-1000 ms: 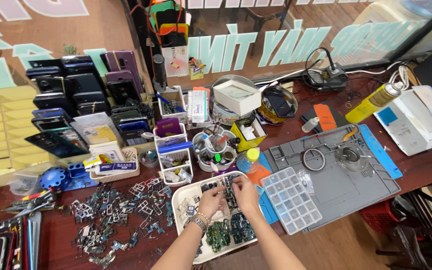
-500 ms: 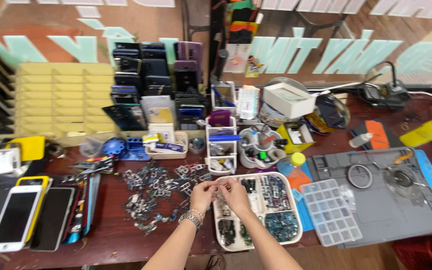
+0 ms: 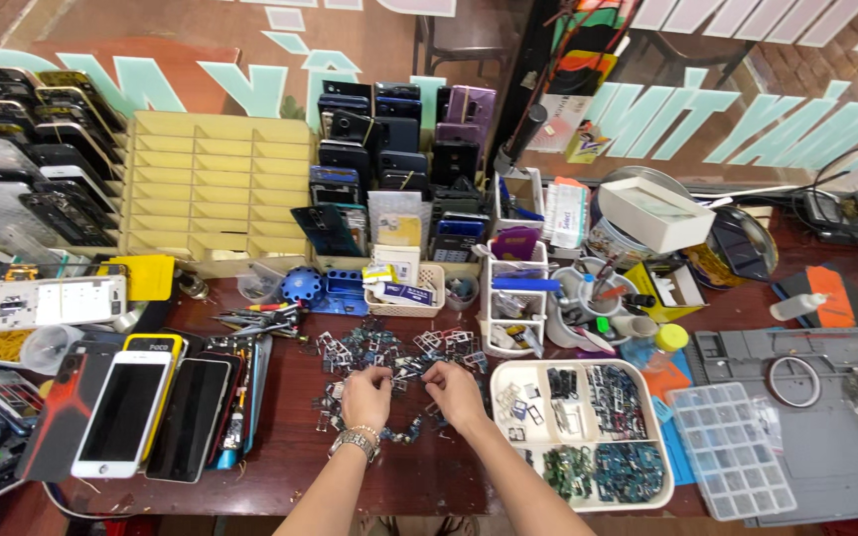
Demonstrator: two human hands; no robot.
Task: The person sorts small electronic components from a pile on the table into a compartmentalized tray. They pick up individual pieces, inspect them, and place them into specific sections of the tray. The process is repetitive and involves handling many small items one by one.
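Near the desk's front edge, left hand (image 3: 366, 397) and right hand (image 3: 455, 393) pinch small metal SIM trays (image 3: 389, 355); these look light, thin, easily bent, best gripped by edges.

Bright, even light falls on a crowded workbench (image 3: 280, 457) seen from above, with no harsh glare on its dark red top. Shadows are soft and short, pooling just beneath the left hand (image 3: 365, 397) and right hand (image 3: 454, 394). The glass phone screens (image 3: 121, 412) at lower left carry a dull sheen (no strong reflections). The wide lens bends straight lines outward near the edges. Detail is sharp at the centre, softer toward the corners; the pile of small metal parts (image 3: 389, 352) blurs slightly.
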